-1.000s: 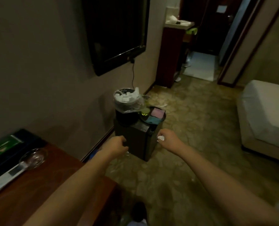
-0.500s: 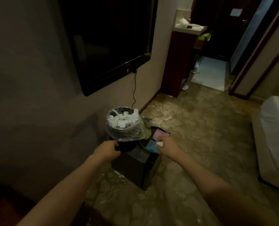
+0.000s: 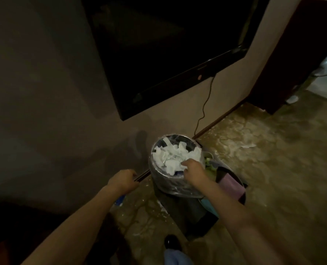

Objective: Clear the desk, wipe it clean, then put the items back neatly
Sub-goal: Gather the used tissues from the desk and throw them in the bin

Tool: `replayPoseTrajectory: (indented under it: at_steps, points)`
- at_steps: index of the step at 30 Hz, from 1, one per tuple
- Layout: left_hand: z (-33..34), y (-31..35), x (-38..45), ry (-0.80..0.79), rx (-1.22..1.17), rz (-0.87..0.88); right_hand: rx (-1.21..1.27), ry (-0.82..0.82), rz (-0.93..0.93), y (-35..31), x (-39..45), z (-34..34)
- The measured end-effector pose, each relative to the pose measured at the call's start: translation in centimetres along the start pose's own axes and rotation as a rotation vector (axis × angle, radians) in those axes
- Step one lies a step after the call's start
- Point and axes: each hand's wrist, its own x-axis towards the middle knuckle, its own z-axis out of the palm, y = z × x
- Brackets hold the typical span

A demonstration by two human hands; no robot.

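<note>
Just right hand [image 3: 194, 170] over bin rim [image 3: 152, 150]

Both forearms are bare from the lower frame edge up to the wrists, with no sleeve, watch, band or glove showing on either. The left hand [image 3: 123, 181] and the right hand [image 3: 194, 172] carry no rings that can be made out in the dim light. Below the right forearm, a pale blue trouser leg [image 3: 175, 258] shows, and just above it the rounded, glossy black toe of a shoe [image 3: 172, 242].
</note>
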Motion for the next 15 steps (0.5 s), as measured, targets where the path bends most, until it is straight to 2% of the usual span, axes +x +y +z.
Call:
replayPoseTrajectory:
  at_steps: [7, 15]
  points:
    - [-1.0, 4.3, 7.8, -0.054, -0.080, -0.028, -0.108, -0.021, -0.070, 2.2, 10.0, 0.3]
    - [-0.3, 4.8, 10.6, -0.106, -0.173, -0.091, -0.235, -0.155, -0.119, 3.4, 14.2, 3.9]
